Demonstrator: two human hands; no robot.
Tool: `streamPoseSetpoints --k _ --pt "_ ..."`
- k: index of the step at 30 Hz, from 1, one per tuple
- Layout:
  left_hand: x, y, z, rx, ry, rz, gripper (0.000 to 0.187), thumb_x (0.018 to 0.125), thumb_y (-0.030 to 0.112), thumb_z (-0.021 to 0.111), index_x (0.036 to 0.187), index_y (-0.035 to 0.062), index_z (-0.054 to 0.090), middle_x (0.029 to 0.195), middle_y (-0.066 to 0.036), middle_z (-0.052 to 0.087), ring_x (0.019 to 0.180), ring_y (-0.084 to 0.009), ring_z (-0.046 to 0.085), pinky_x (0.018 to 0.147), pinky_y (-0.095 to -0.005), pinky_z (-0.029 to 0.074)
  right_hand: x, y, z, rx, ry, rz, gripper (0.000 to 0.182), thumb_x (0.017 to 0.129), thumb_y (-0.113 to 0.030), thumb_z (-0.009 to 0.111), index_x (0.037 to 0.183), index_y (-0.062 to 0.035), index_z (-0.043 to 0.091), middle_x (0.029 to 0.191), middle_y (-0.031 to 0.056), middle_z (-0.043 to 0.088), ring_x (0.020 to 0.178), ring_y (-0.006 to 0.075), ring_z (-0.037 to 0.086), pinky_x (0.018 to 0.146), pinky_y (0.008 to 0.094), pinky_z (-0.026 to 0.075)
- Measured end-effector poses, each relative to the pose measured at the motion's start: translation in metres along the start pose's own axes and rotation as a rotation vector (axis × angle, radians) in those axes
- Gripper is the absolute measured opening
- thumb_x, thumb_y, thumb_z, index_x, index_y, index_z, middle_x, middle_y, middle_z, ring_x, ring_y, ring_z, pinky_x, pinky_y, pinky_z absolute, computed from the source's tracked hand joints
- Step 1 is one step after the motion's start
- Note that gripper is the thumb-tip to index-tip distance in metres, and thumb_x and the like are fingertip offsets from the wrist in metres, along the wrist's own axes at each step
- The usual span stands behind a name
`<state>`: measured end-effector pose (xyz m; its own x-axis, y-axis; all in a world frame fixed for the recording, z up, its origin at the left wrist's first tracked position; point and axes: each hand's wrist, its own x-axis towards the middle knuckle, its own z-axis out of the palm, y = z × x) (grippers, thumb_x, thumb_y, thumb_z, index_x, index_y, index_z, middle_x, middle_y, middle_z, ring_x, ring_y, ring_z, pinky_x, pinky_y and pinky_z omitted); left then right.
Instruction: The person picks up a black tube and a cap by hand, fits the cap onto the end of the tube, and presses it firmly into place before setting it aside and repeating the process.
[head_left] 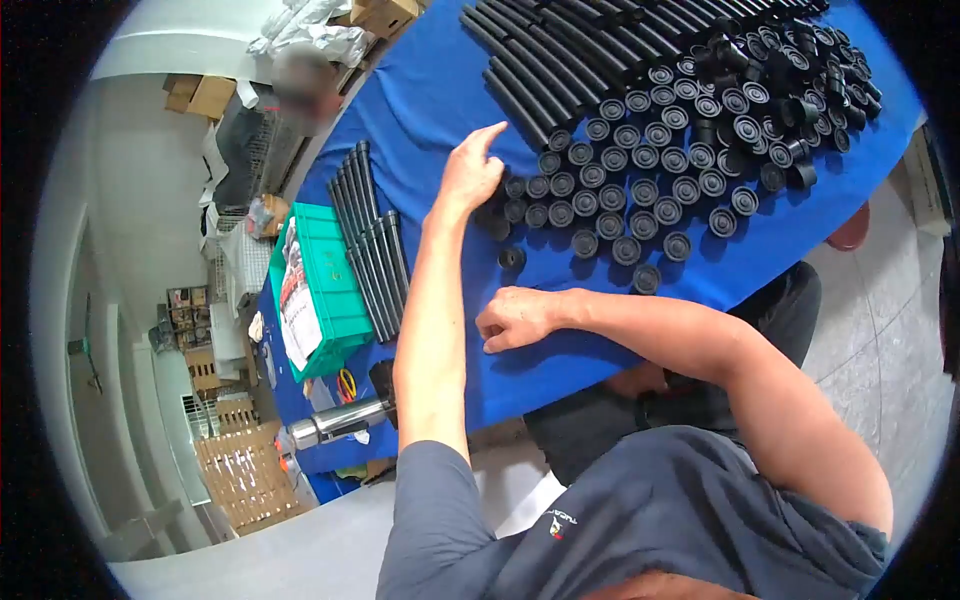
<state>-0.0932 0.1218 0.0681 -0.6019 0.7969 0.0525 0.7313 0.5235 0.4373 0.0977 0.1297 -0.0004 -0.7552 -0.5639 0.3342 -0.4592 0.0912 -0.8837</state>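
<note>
My left hand is over the blue cloth, its index finger stretched out close to the ends of the black tubes. Its thumb stands apart, and nothing shows in its grasp. Just beside and below it are many round black caps with ringed faces, spread across the cloth. Resting on the cloth nearer my body, my right hand has its fingers curled in, with no object visible in it. A single black cap lies a little above this hand, apart from the others.
Left of my left forearm lies a smaller group of black tubes, beside a green crate with printed paper on it. A shiny metal cylinder lies near the table edge. Caps pile up higher at the right. Another person is beyond the table.
</note>
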Motion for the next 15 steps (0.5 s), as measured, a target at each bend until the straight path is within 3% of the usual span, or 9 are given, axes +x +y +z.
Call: streamPoseSetpoints --k 2,3,6,9,10,12,14,15 --pt "0.015 -0.002 0.021 0.019 0.045 0.158 0.07 0.081 -0.001 0.046 0.15 0.0074 0.047 0.147 -0.021 0.055 0.138 -0.0322 0.052 0.117 -0.0393 0.038 0.0 -0.001 -0.002 -0.005 -0.008 0.003 0.031 0.083 -0.03 0.069 0.089 0.0005 0.073 0.085 0.0196 0.073 0.084 0.0373 0.071 0.078 0.0475 0.054" --pt "0.019 0.011 0.02 0.023 -0.05 0.095 0.077 0.08 -0.004 0.042 0.155 0.0085 0.039 0.151 -0.021 0.051 0.141 -0.0341 0.047 0.121 -0.0401 0.034 -0.001 -0.004 -0.004 -0.007 -0.014 0.006 0.031 0.083 -0.03 0.069 0.089 0.0008 0.072 0.085 0.0198 0.073 0.083 0.0376 0.071 0.078 0.0476 0.054" --pt "0.031 0.008 0.036 0.072 0.021 0.103 0.069 0.084 0.0 0.045 0.153 0.0082 0.041 0.143 -0.019 0.059 0.132 -0.0377 0.056 0.113 -0.0433 0.043 -0.001 -0.01 -0.008 -0.033 -0.054 0.068 0.032 0.083 -0.03 0.069 0.09 0.0016 0.072 0.084 0.0202 0.073 0.082 0.0385 0.07 0.076 0.0481 0.053" --pt "0.037 0.016 0.023 0.199 0.038 -0.056 0.066 0.086 0.005 0.048 0.152 0.0112 0.043 0.136 -0.018 0.064 0.126 -0.0385 0.059 0.107 -0.0465 0.048 -0.001 -0.005 -0.006 -0.015 -0.021 0.034 0.033 0.082 -0.03 0.069 0.09 0.0018 0.072 0.084 0.0201 0.073 0.081 0.0393 0.07 0.075 0.0487 0.053" --pt "0.041 0.018 0.02 0.19 0.074 -0.199 0.055 0.089 0.018 0.053 0.144 0.0116 0.053 0.127 -0.019 0.069 0.12 -0.0405 0.063 0.101 -0.0497 0.051 -0.001 -0.004 -0.004 -0.002 -0.019 0.016 0.033 0.083 -0.03 0.069 0.09 0.0018 0.072 0.084 0.0201 0.073 0.081 0.0393 0.07 0.075 0.0489 0.053" --pt "0.045 0.019 0.017 0.259 0.043 -0.384 0.051 0.09 0.029 0.059 0.138 0.0119 0.06 0.127 -0.02 0.069 0.119 -0.0399 0.064 0.101 -0.0509 0.051 0.001 0.0 -0.002 -0.013 -0.018 0.009 0.033 0.082 -0.03 0.069 0.089 0.0017 0.072 0.084 0.0208 0.073 0.08 0.0395 0.071 0.075 0.0492 0.053" --pt "0.042 0.009 0.022 0.271 0.063 -0.39 0.059 0.085 0.046 0.067 0.134 0.0135 0.065 0.124 -0.02 0.07 0.117 -0.039 0.066 0.1 -0.0482 0.052 0.003 0.005 0.002 -0.005 -0.008 -0.004 0.03 0.084 -0.029 0.069 0.094 -0.0015 0.073 0.087 0.0221 0.072 0.082 0.0408 0.07 0.076 0.0503 0.053" --pt "0.041 0.009 0.024 0.245 0.068 -0.448 0.059 0.083 0.045 0.069 0.134 0.0158 0.065 0.124 -0.02 0.07 0.118 -0.0389 0.066 0.102 -0.0479 0.052 0.004 0.008 0.007 0.032 0.054 -0.053 0.029 0.085 -0.028 0.069 0.098 -0.0019 0.072 0.089 0.0221 0.073 0.083 0.0411 0.07 0.076 0.0502 0.053"
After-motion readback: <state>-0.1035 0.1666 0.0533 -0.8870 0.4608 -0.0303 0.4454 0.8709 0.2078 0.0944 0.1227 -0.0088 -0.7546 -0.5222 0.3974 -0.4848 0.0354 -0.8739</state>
